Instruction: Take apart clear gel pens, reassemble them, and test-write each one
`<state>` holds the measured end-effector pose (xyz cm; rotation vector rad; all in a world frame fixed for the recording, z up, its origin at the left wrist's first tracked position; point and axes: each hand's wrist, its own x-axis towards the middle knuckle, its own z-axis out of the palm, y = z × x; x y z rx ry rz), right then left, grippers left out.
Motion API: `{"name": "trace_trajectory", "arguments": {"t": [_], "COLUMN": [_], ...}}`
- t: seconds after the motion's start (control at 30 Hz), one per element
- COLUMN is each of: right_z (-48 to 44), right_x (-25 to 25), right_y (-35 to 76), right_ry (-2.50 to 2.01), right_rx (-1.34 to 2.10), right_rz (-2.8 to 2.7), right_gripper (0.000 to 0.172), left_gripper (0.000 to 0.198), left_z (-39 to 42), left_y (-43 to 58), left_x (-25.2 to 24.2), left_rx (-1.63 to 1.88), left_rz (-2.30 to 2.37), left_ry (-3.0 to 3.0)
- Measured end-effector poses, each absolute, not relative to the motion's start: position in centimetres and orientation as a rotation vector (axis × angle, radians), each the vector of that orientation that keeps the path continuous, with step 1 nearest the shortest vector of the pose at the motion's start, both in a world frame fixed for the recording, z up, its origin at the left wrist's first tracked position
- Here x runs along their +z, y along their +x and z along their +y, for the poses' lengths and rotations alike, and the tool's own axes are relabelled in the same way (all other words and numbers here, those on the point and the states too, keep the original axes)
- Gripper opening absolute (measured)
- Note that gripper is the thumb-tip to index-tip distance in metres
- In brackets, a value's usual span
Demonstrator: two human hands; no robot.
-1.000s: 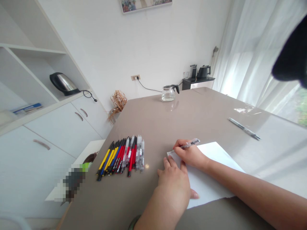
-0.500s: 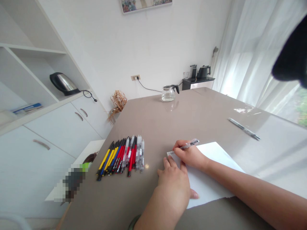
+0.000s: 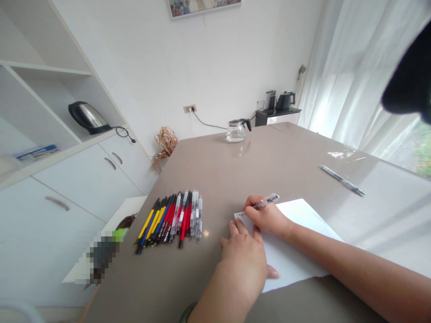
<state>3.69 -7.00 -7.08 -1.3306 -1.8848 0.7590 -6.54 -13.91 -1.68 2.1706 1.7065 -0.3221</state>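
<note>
A clear-barrelled pen (image 3: 268, 200) is pinched in my right hand (image 3: 266, 217), its tip hidden behind the fingers at the top left corner of a white sheet of paper (image 3: 292, 264). Small dark writing shows on the sheet beside that hand. My left hand (image 3: 244, 253) lies flat with fingers spread, pressing the paper's left edge. To the left, a row of pens (image 3: 170, 219) in yellow, blue, red and clear lies on the brown table (image 3: 208, 170). Two clear pens (image 3: 342, 181) rest side by side at the right.
A glass teapot (image 3: 236, 131) with some clear liquid stands at the table's far end. Behind it, a black kettle (image 3: 284, 100) sits on a small cabinet. On the left shelf is a steel kettle (image 3: 88, 117). A dark blurred shape (image 3: 409, 76) covers the upper right.
A little more dark writing shows at the paper's corner. My right hand has barely shifted with the pen; my left hand stays in place.
</note>
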Motion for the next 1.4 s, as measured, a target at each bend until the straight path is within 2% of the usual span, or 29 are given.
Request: {"name": "trace_trajectory", "arguments": {"t": [0.77, 0.93, 1.1, 1.27, 1.4], "right_z": [-7.3, -6.7, -5.9, -5.0, -4.9], "right_x": [-6.7, -6.6, -5.1, -3.2, -1.5], "right_y": [3.6, 4.1, 6.2, 8.7, 10.2], "right_ry": [-1.3, -1.251, -1.047, -0.836, -0.777], "right_rx": [0.792, 1.048, 1.344, 1.441, 1.396], "right_rz": [-1.867, -1.598, -1.281, -1.168, -1.122], "right_gripper": [0.016, 0.012, 0.02, 0.02, 0.029], "left_gripper": [0.092, 0.092, 0.094, 0.094, 0.091], "left_z": [-13.7, -13.7, -13.7, -13.8, -13.9], "left_y": [-6.5, -6.4, -6.4, -6.2, -6.1], "left_x": [-1.4, -1.4, -1.4, -1.2, -0.9], "left_rx": [-0.379, -0.386, -0.382, -0.381, -0.356], "left_rz": [1.682, 1.683, 1.695, 1.721, 1.734], "left_ry": [2.143, 2.127, 2.109, 2.161, 2.219]}}
